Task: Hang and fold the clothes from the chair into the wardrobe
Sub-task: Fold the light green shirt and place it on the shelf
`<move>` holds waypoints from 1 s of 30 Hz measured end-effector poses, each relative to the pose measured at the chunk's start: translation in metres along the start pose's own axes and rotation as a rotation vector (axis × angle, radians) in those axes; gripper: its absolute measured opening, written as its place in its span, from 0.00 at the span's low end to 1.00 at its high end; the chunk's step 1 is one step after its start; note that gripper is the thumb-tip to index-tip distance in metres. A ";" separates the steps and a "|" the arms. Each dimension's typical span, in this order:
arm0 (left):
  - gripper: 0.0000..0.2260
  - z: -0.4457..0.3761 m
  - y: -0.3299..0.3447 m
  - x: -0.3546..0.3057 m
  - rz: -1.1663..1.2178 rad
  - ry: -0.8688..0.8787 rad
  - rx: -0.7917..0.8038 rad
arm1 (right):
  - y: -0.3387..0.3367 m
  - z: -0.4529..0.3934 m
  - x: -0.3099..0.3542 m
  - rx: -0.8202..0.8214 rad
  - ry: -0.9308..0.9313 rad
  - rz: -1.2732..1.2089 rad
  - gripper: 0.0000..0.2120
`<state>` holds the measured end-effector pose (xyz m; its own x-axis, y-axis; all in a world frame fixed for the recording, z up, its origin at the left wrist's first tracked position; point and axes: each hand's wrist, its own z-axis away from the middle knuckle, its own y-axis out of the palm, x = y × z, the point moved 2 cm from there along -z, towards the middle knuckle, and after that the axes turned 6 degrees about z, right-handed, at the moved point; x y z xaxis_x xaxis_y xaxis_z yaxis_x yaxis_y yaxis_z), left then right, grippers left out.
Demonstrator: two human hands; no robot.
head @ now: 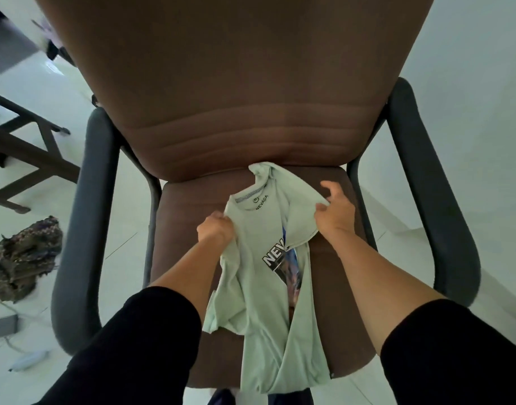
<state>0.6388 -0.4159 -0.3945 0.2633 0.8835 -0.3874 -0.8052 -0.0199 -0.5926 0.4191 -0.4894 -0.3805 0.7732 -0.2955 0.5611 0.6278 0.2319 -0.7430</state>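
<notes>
A pale green T-shirt (262, 287) lies lengthwise on the brown seat of an office chair (192, 235), its collar toward the backrest and its hem hanging over the seat's front edge; the word NEVADA is printed inside the neckline, and a black-and-white "NEV" graphic with a blue picture shows partly on the chest, half covered by a fold of cloth laid across from the right side; one short sleeve is bunched up against the foot of the backrest, another spreads loosely at the shirt's left edge. The left hand (215, 230) has its fingers curled tight round the cloth at the left shoulder, just beside the collar; the right hand (335, 213) pinches the folded-over edge near the right shoulder between thumb and forefinger, while its remaining fingers stand raised and loosely spread above the seat; both forearms are bare, with black sleeves pushed up toward the elbows. The chair's tall brown backrest fills the upper view, and dark padded armrests (435, 194) curve down on either side. On the pale tiled floor (128, 217) to the left lies a crumpled dark patterned cloth (22, 258); beyond it stand the dark legs of some furniture (31, 147); a white object and a thin cable lie near the lower left, too blurred to identify.
</notes>
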 end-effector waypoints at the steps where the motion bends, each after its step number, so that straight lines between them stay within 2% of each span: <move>1: 0.13 0.003 0.002 0.003 -0.003 -0.005 0.043 | 0.004 0.007 0.001 0.040 -0.095 0.038 0.23; 4: 0.10 0.010 0.004 0.010 0.065 -0.027 0.115 | 0.020 0.032 0.001 0.161 -0.340 0.164 0.28; 7: 0.06 0.013 0.001 0.014 0.216 -0.042 0.119 | 0.038 0.061 -0.004 0.268 -0.437 0.219 0.26; 9: 0.06 0.011 -0.003 0.016 0.299 -0.012 0.084 | 0.052 0.086 -0.011 0.338 -0.460 0.226 0.21; 11: 0.10 0.009 -0.007 0.019 0.334 0.052 0.060 | 0.070 0.114 -0.021 0.369 -0.458 0.205 0.16; 13: 0.15 0.006 -0.008 0.024 0.360 0.085 0.084 | 0.090 0.143 -0.029 0.390 -0.426 0.211 0.13; 15: 0.15 0.004 -0.007 0.033 0.361 0.093 0.160 | 0.107 0.168 -0.029 0.394 -0.406 0.230 0.10; 18: 0.11 -0.002 -0.005 0.054 0.214 0.154 0.244 | 0.136 0.195 -0.022 0.389 -0.399 0.234 0.08; 23: 0.17 -0.020 -0.015 0.086 -0.107 0.227 0.275 | 0.185 0.214 -0.014 0.209 -0.243 0.314 0.18; 25: 0.16 -0.029 -0.016 0.093 -0.223 0.351 0.267 | 0.196 0.216 -0.013 0.171 -0.162 0.367 0.20; 27: 0.13 -0.036 -0.016 0.097 -0.339 0.509 0.231 | 0.206 0.217 -0.012 0.126 -0.152 0.381 0.19; 30: 0.12 -0.038 -0.008 0.100 -0.593 0.706 0.152 | 0.210 0.212 -0.018 0.105 -0.139 0.278 0.16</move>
<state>0.6915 -0.3455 -0.4554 0.8754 0.2392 -0.4201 -0.4834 0.4489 -0.7516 0.5556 -0.2392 -0.4696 0.9167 -0.0794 0.3916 0.3907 0.3828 -0.8372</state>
